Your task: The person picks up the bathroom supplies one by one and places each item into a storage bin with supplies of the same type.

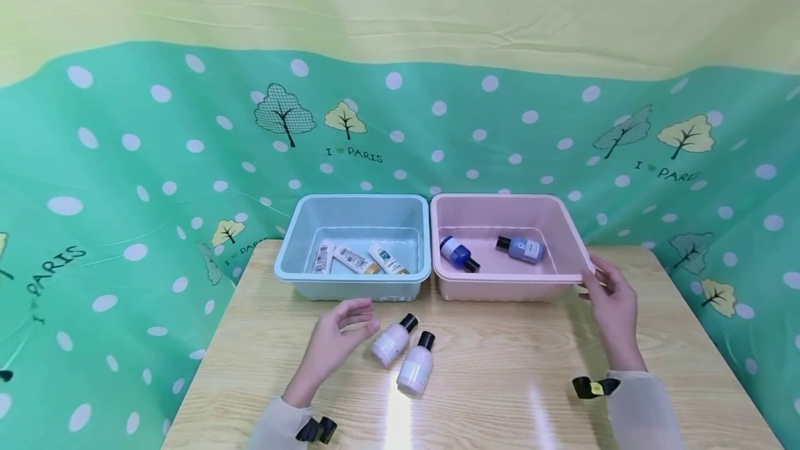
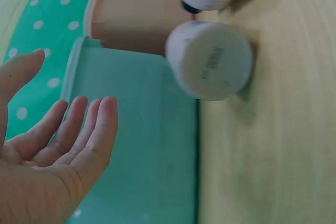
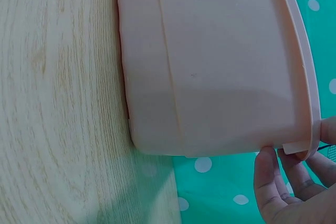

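My right hand (image 1: 612,301) grips the near right corner of a pink plastic bin (image 1: 500,286). In the right wrist view its thumb is at the rim and the fingers (image 3: 269,179) lie under it. Two bottles with black caps, one dark blue (image 1: 455,251) and one lighter blue (image 1: 526,249), lie in that bin. My left hand (image 1: 340,339) holds nothing, its fingers relaxed, just left of two white bottles with black caps. The farther white bottle (image 1: 390,344) lies beside the nearer white bottle (image 1: 415,369) on the table.
A light blue bin (image 1: 356,289) stands left of the pink one, nearly touching it. Inside lie three white tubes (image 1: 356,260). The wooden table (image 1: 500,380) reaches back to a green dotted cloth (image 1: 400,110) hanging behind and at both sides.
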The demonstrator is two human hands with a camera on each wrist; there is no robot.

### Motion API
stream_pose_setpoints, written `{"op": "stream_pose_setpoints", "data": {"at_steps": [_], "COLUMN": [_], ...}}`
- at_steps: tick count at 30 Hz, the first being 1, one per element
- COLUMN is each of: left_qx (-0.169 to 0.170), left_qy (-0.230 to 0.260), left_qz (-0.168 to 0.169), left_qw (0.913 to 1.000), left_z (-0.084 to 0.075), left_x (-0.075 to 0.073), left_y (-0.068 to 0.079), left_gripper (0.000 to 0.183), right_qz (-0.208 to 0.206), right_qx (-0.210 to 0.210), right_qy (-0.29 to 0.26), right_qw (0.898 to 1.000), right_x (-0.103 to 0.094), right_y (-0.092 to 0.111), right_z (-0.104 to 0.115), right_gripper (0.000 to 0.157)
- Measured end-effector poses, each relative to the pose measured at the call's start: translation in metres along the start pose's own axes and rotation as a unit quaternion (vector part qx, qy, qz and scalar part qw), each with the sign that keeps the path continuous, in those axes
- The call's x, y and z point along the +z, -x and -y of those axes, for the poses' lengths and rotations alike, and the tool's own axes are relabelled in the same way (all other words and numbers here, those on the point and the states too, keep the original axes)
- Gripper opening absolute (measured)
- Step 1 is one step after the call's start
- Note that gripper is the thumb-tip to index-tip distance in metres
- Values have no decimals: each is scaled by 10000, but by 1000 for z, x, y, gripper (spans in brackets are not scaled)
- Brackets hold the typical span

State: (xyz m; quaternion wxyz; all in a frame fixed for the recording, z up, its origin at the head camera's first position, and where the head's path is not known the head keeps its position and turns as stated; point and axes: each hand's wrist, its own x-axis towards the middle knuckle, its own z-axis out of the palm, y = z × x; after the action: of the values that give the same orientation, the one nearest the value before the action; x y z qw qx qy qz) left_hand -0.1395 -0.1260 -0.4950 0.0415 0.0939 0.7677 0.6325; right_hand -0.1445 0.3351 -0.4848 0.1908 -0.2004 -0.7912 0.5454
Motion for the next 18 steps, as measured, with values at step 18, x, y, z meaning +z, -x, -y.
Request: {"op": "stream_pose_setpoints", "data": {"at_steps": [18], "left_qx": [-531], "left_qy": [-568], "left_qz": [476], "left_qw": [9958], "left_z": [52], "left_x": [11], "left_y": [14], "left_gripper": [61], "right_qz": [-48], "right_qx": [3], "right_qy": [-37], "right_qw": [10000], "right_x": [0], "right_y": [2], "right_z": [1], "right_gripper": [46]}}
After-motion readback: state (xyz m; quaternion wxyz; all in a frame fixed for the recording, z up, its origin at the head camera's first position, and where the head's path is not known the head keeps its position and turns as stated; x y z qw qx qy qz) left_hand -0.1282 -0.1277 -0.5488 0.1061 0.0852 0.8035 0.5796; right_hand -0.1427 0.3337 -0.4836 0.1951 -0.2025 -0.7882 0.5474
